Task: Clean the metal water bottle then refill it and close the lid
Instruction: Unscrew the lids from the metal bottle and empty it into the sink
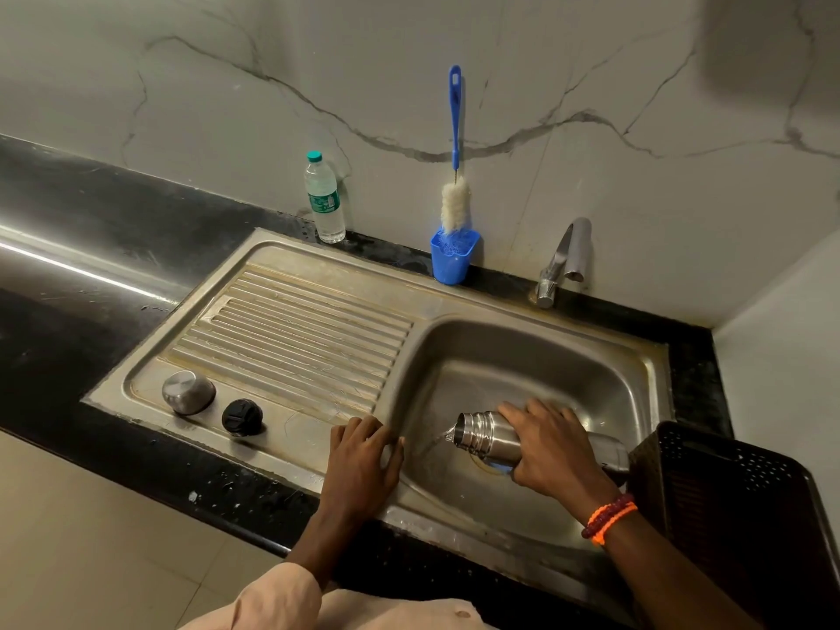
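Head view, looking down on a stainless steel sink [645,356] set in a black stone tabletop [91,247]: the right hand [552,452] has its fingers [518,413] wrapped over the body of the cylindrical metal water bottle [488,436], holding it nearly level above the basin with the open threaded neck pointing left, and a thin stream of water runs from the mouth towards the drain. The left hand [361,456] lies flat with relaxed fingers on the ridge between basin and ribbed draining board [291,334], grasping nothing. On that board sit the domed steel cap [188,392] and, just beside it, the round black inner lid [242,417], both well apart from the bottle. At the wall a blue-handled bottle brush with white bristles [456,193] stands in a small blue plastic cup [452,259]; a clear plastic water bottle with a green cap [323,200] stands to its left and a chrome tap [566,261] to its right; a dark perforated basket [727,484] crowds the lower right corner. This reads as rinse water being emptied, so brushing or refilling is likely next. The risks from here: a wet steel body held one-handed could slip and knock against the basin; the bottle's base lies close to the basket, so swinging it upright could catch there; and the two loose lids rest near the board's front edge, where a sweeping left arm could push them off.
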